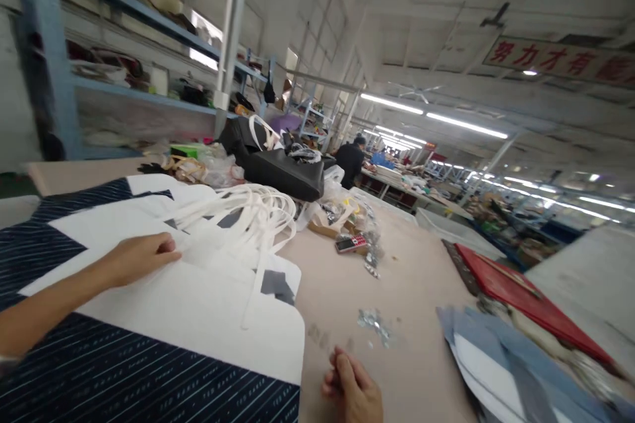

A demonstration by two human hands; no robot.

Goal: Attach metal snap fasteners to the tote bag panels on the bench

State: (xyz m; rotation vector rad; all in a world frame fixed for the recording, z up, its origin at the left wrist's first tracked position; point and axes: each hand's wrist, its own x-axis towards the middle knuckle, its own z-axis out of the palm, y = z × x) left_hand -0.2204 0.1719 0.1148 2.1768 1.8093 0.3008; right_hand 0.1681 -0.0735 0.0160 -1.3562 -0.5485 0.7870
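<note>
My left hand [141, 259] is over the white panels, its thumb and fingers drawn together; whatever they pinch is too blurred to make out. Under and around it lie white panels [198, 304] with dark navy, striped, lettered fabric [198, 377]. A looped bundle of white cords [262, 211] rests just beyond the hand. My right hand [352, 386] is low above the tabletop, right of the panels, with fingertips pressed together; anything between them is hidden. Small shiny metal pieces [376, 326] lie scattered just past it.
A red-and-black mobile phone [351, 244] lies on the beige table [417, 277] near bagged parts. Behind are a black bag [282, 172] and blue shelving [54, 59]. Blue-grey sheets [496, 350] and a red board [526, 291] are at right. A person [350, 162] stands farther back.
</note>
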